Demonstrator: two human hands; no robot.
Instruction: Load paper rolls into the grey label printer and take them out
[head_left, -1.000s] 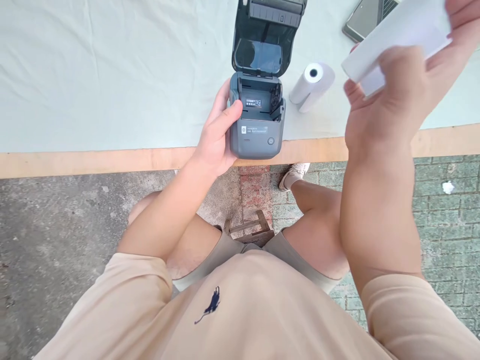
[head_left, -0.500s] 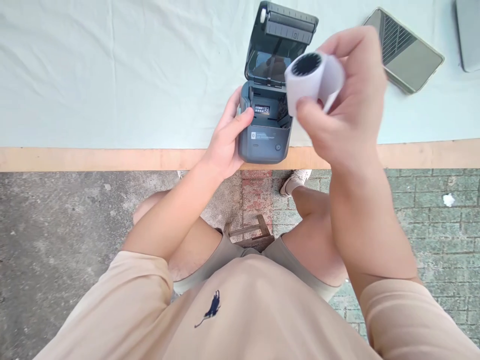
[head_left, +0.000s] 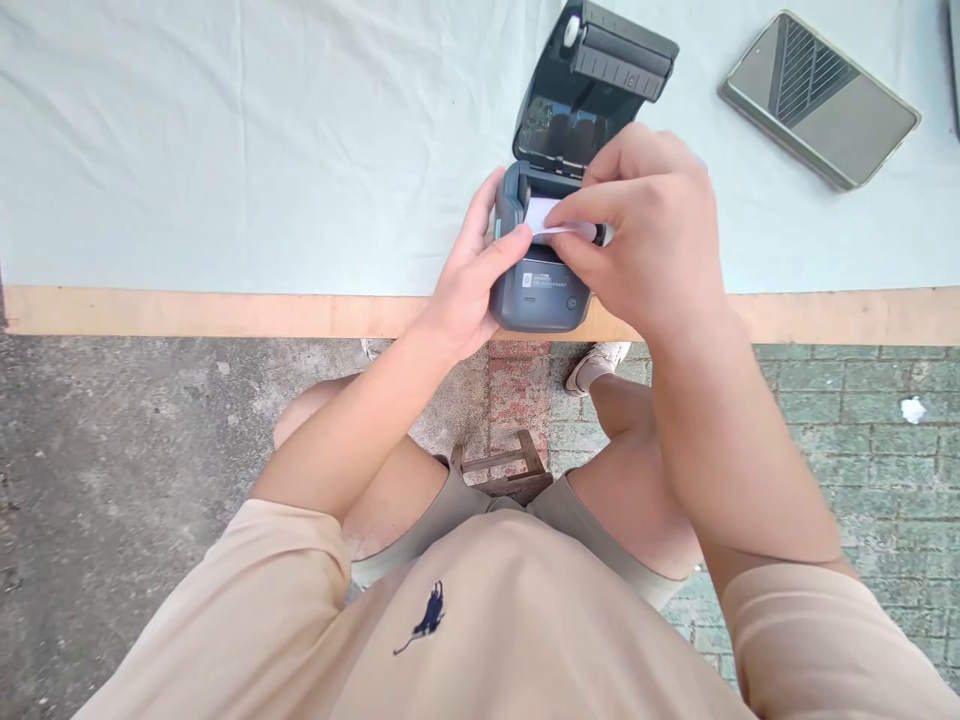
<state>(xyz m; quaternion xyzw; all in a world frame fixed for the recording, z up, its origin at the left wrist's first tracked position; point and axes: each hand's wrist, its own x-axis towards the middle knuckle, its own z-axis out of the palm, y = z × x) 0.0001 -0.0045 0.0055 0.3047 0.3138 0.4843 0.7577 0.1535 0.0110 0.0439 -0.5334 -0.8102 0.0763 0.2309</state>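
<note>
A dark blue-grey label printer (head_left: 546,290) stands at the table's front edge, its lid (head_left: 592,70) swung up and back. My left hand (head_left: 480,270) is wrapped round the printer's left side, thumb at the rim of the compartment. Inside the compartment lies a white paper roll (head_left: 538,214), turned on its side. My right hand (head_left: 637,225) pinches the roll's paper between thumb and fingers, over the compartment's right part. One dark end of the roll shows by the right thumb; much of the roll is hidden by the fingers.
A phone (head_left: 821,100) lies on the pale tablecloth (head_left: 337,150) at the right. At the far right edge is part of a grey object (head_left: 954,50). The table's wooden edge (head_left: 225,312) runs across in front of me. A wooden stool (head_left: 517,480) is below, between the legs.
My right hand has moved left and down, bringing the paper roll from beside the printer's lid into the compartment. The left hand still grips the printer.
</note>
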